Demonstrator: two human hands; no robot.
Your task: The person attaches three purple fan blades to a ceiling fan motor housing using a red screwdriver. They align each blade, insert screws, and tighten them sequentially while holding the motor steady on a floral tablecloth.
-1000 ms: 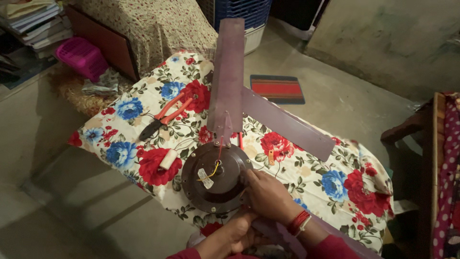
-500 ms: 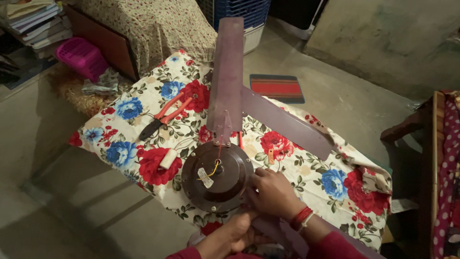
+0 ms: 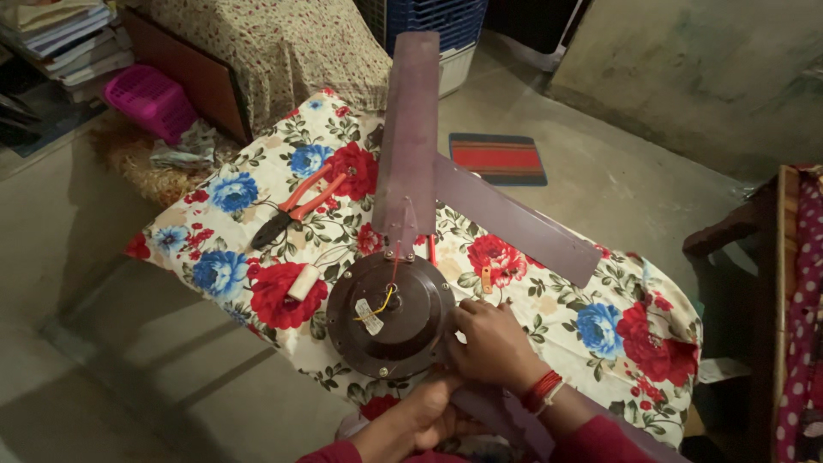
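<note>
Head view: a brown ceiling-fan motor (image 3: 390, 315) is laid on a flower-printed cloth (image 3: 257, 231), and work at its near rim seems to be in hand. The right hand (image 3: 493, 343) is cupped against the rim, fingers curled; the left hand (image 3: 420, 420) is closed below the motor, on what cannot be told. Two blades (image 3: 410, 137) are spread beyond the motor; red-handled pliers (image 3: 296, 206) lie left of it. A steady grip on the rim fitting is likely called for next. The fitting itself is hidden by fingers.
</note>
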